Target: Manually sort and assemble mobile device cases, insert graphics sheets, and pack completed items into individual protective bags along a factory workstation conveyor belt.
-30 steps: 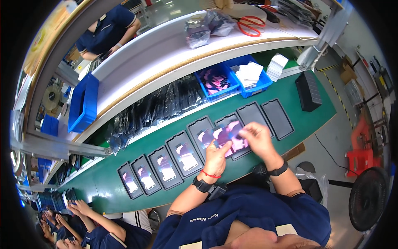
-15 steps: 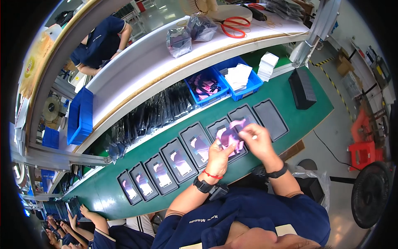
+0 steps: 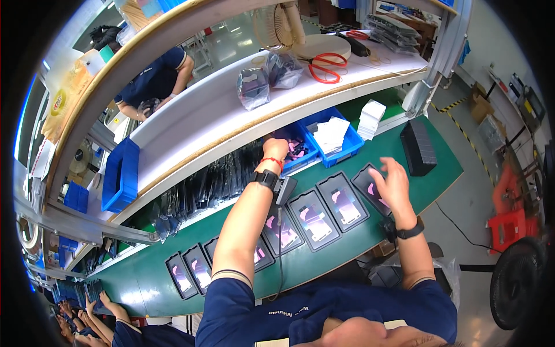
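Green belt (image 3: 347,254) carrying a row of dark trays (image 3: 315,220), white shelf (image 3: 231,115) above; left hand (image 3: 276,149) reaching into blue bin (image 3: 300,151), grip unclear; right hand (image 3: 393,184) open, empty, over end tray (image 3: 370,188).

I see the left hand (image 3: 275,149) reaching into a blue bin (image 3: 298,151) of pink-and-black parts at the back of the green table (image 3: 439,173). The right hand (image 3: 392,184) hovers, fingers spread, over the rightmost dark tray (image 3: 370,186) in a row of trays. Red scissors (image 3: 326,62) lie on the white shelf (image 3: 191,124) above.
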A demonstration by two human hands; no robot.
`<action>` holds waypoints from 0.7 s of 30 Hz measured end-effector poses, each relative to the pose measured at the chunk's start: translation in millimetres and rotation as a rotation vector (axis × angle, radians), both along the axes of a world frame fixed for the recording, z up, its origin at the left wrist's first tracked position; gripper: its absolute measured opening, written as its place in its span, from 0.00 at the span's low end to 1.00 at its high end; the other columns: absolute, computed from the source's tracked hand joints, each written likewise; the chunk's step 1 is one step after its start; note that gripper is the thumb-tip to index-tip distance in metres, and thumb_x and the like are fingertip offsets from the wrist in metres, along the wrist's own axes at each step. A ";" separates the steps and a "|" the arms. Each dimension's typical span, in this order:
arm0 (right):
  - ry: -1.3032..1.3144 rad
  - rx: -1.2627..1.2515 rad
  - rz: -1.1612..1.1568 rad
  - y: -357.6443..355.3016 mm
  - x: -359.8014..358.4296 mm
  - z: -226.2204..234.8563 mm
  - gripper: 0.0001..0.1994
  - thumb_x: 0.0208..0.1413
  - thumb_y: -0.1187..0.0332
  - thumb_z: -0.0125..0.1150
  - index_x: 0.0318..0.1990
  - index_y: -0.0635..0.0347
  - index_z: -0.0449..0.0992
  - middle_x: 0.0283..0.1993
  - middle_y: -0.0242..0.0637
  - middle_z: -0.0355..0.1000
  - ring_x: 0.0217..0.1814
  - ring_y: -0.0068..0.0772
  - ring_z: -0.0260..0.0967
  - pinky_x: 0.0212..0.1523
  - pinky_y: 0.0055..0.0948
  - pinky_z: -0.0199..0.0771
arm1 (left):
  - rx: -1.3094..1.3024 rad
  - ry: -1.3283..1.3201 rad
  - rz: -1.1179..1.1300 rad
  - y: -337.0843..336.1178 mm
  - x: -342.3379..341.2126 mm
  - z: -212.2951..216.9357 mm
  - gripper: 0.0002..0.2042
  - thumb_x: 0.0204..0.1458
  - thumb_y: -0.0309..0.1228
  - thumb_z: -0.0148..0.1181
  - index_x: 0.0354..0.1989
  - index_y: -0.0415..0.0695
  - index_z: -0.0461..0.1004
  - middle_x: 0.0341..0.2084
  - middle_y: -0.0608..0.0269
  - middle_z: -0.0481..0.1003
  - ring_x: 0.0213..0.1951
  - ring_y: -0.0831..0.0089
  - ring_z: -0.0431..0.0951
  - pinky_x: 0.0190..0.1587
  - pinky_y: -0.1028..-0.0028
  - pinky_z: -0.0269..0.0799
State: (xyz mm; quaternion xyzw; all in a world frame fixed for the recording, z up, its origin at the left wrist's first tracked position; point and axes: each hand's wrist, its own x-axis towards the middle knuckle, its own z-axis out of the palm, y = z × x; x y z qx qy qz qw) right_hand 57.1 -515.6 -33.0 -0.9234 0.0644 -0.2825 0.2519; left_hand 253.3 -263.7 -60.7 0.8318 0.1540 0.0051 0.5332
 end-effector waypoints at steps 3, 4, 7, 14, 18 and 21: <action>0.090 0.225 0.136 27.6 54.7 27.8 0.26 0.44 0.52 0.64 0.40 0.69 0.72 0.23 0.45 0.72 0.28 0.45 0.72 0.29 0.37 0.71 | 0.628 0.208 -0.583 30.2 39.7 -20.5 0.26 0.43 0.24 0.48 0.55 0.35 0.58 0.43 0.36 0.70 0.42 0.45 0.74 0.42 0.61 0.70; 0.108 0.245 0.067 17.4 74.5 23.4 0.29 0.43 0.50 0.64 0.42 0.71 0.71 0.25 0.47 0.73 0.31 0.46 0.73 0.33 0.38 0.71 | 0.210 0.073 -0.099 -5.5 20.8 -22.7 0.27 0.42 0.24 0.48 0.56 0.36 0.57 0.44 0.35 0.69 0.45 0.46 0.72 0.46 0.61 0.69; 0.121 0.211 -0.041 12.8 135.1 0.3 0.33 0.40 0.51 0.66 0.45 0.73 0.69 0.31 0.51 0.74 0.36 0.49 0.73 0.39 0.38 0.72 | 0.333 -0.224 0.032 -30.5 -9.1 -9.4 0.31 0.41 0.35 0.60 0.56 0.39 0.60 0.42 0.41 0.72 0.47 0.47 0.71 0.49 0.62 0.67; 0.348 0.648 0.122 27.4 156.2 -5.6 0.26 0.35 0.67 0.70 0.43 0.72 0.71 0.36 0.51 0.74 0.36 0.35 0.74 0.38 0.28 0.73 | 0.249 -0.480 -0.454 -56.3 -38.1 6.8 0.13 0.43 0.30 0.59 0.38 0.40 0.76 0.31 0.50 0.76 0.34 0.58 0.76 0.41 0.67 0.71; 0.154 0.625 0.160 30.2 156.8 -12.9 0.22 0.37 0.73 0.67 0.44 0.71 0.70 0.34 0.46 0.74 0.34 0.30 0.74 0.36 0.26 0.73 | 0.242 -0.406 -0.435 -65.8 -45.9 9.0 0.14 0.43 0.28 0.60 0.40 0.40 0.75 0.35 0.49 0.75 0.39 0.58 0.75 0.43 0.68 0.70; 0.130 0.718 0.203 32.0 147.6 -10.2 0.20 0.39 0.78 0.64 0.44 0.70 0.70 0.33 0.43 0.74 0.34 0.28 0.73 0.35 0.25 0.72 | 0.258 -0.583 -0.406 -68.2 -53.6 9.0 0.15 0.42 0.27 0.60 0.41 0.38 0.75 0.38 0.49 0.75 0.41 0.56 0.74 0.47 0.69 0.68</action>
